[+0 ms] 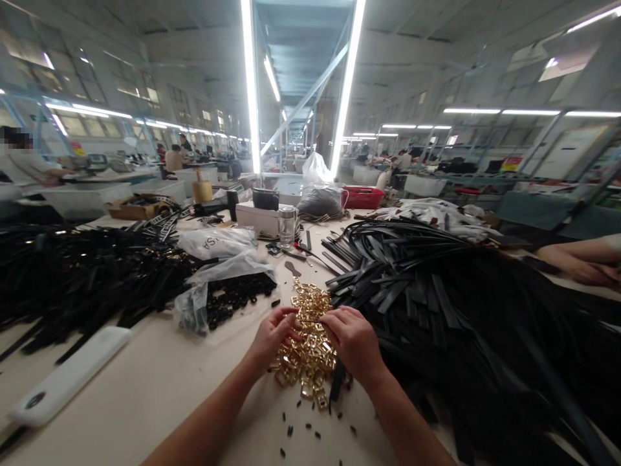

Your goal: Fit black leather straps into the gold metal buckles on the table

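A broad cream bench [160, 369] runs under everything here, and the biggest load on it is a great sprawl of long, flat black straps [436, 304] filling the right side! Over on the left, a second dark heap of tangled black strapping [97, 278]; nearer, a long white hard-shelled device [72, 375] lies slantwise. Another person's forearm and hand [577, 262] reach in at far right, beyond the straps.

Then the centre: a crumpled clear plastic bag [191, 307] lies left of the action, and beside it the bright pile of gold metal buckles [310, 353] sits right between the wearer's arms. Both hands are over it! The left hand [274, 333] is curled, thumb towards fingers, and I can't tell what it grips. The right hand [354, 336] has its fingertips together, apparently pinching a thin dark strip [309, 320] that spans the gap between the hands, above the gold.

The step in hand looks like close fingertip work with that strip, perhaps joining it to a buckle. The next move would call for a steady pinch and careful lining-up. Smallest of all, little black pieces [290, 430] lie scattered near the bench's close edge.
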Demonstrator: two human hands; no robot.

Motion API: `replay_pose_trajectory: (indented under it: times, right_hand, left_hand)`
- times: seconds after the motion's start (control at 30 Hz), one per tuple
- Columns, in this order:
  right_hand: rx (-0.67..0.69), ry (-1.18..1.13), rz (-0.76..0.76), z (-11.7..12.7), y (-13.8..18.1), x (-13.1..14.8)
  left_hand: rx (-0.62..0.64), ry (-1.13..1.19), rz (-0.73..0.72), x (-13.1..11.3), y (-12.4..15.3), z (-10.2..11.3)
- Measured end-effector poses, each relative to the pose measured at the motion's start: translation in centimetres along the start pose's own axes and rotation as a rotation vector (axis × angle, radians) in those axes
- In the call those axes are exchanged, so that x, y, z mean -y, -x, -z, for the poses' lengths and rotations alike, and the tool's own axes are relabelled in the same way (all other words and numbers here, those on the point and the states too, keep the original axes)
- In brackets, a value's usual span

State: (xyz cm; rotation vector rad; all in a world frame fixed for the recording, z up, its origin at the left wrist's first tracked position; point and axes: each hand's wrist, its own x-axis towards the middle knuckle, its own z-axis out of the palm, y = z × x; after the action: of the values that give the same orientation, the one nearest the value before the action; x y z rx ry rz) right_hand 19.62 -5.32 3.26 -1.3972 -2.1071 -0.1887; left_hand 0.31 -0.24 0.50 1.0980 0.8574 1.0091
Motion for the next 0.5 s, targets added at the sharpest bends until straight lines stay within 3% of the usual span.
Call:
replay_pose_trajectory:
  times: [0.17, 0.37, 0.5]
  right_hand:
    - [0.021, -0.066, 0.057, -0.5, 0.0, 1.3]
    - [-0.017, -0.108, -0.085, -0.4, 0.1, 0.3]
    - [0.042, -0.127, -0.132, -0.3, 0.2, 0.1]
  left_hand:
    - [0.058, 0.061, 0.066, 0.7, 0.4, -1.0]
    - [-0.022, 0.125, 0.100, 0.5, 0.2, -0.7]
    - [-0.056, 0.150, 0.116, 0.4, 0.1, -0.6]
